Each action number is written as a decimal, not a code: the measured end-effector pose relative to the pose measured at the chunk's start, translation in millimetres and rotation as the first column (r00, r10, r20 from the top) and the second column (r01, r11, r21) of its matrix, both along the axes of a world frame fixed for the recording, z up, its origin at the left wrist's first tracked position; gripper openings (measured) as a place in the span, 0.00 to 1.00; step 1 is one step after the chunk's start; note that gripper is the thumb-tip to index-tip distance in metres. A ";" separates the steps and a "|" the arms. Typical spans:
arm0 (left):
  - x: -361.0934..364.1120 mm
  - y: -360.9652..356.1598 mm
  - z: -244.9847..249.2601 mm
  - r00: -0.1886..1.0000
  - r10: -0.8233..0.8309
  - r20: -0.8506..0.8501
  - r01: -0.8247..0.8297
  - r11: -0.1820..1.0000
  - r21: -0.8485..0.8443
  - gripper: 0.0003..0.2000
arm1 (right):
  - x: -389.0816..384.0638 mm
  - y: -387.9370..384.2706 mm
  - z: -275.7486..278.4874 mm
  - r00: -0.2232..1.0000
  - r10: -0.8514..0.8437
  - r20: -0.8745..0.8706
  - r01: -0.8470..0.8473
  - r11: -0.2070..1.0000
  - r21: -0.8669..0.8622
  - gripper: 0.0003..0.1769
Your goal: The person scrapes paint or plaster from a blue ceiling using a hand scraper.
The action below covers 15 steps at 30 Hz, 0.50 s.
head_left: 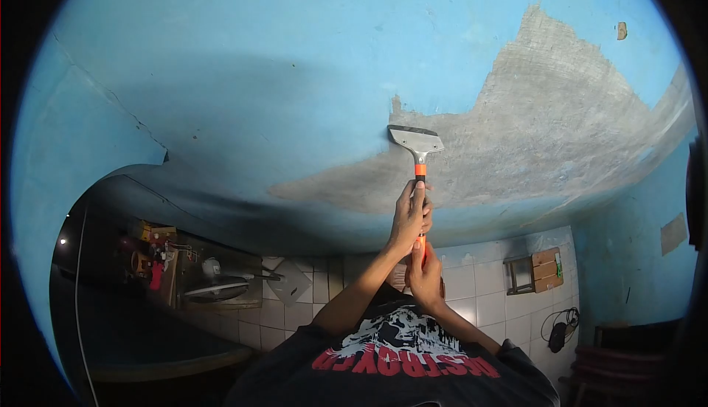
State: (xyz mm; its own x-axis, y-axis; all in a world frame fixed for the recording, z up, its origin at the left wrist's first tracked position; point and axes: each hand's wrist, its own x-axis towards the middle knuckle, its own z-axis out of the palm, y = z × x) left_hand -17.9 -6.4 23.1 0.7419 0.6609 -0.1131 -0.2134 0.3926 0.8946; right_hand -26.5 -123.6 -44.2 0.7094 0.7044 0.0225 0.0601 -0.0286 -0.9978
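Observation:
A wall scraper [417, 140] with a wide metal blade and an orange and black handle is held upright in front of me. My left hand [410, 221] is closed around the upper part of the handle, its thumb pointing up along it. Lower down, my right hand [425, 276] is closed around the handle's bottom end. The blade's edge lies at the blue painted wall [310, 104], just where the paint meets a bare grey patch [546, 104]. Whether the edge is pressed flat cannot be made out.
A small wooden stool [546, 270] stands on the white tiled floor [490, 281] to the right, near a black cable bundle [558, 333]. A fan [215, 289] and cluttered objects are at the lower left. A long crack [122, 104] runs down the left wall.

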 end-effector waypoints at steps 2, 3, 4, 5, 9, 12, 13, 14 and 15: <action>-0.9 -0.4 -0.4 1.000 0.003 0.004 -0.003 1.000 -0.008 0.17 | -0.9 -4.6 11.1 0.984 0.045 -0.174 -0.046 0.999 -0.001 0.21; -1.0 -1.3 -0.6 1.000 0.005 0.007 -0.005 1.000 -0.017 0.17 | 0.6 -4.0 9.2 0.984 0.045 -0.172 -0.046 0.999 -0.004 0.21; -0.3 -0.8 -3.7 1.000 0.005 0.008 -0.005 1.000 -0.019 0.17 | 2.4 -2.4 4.0 0.995 0.011 -0.094 -0.013 1.000 -0.015 0.21; 0.3 1.1 -10.5 1.000 -0.008 0.011 0.008 1.000 -0.004 0.17 | 3.3 -0.6 -2.9 1.000 -0.022 -0.017 0.021 1.000 -0.023 0.22; 5.8 2.2 -23.0 0.998 -0.040 0.043 0.039 0.999 0.025 0.18 | 13.2 5.0 -36.0 0.992 -0.070 0.105 0.071 0.997 -0.008 0.21; 11.1 7.0 5.6 0.998 0.011 0.066 -0.017 0.996 0.088 0.18 | 23.5 19.1 -15.6 0.952 -0.109 0.285 0.077 0.990 0.119 0.23; 12.3 10.9 21.4 0.997 -0.002 0.080 -0.004 0.997 0.079 0.19 | 25.3 21.6 2.6 0.967 -0.087 0.238 0.065 0.993 0.096 0.23; 11.2 10.1 26.7 0.997 0.000 0.077 -0.005 0.997 0.073 0.19 | 24.1 22.2 16.1 0.980 -0.061 0.187 0.049 0.996 0.071 0.23; 10.3 10.3 31.0 0.997 -0.008 0.074 0.002 0.997 0.077 0.19 | 22.8 23.4 19.5 0.982 -0.076 0.173 0.060 0.994 0.094 0.23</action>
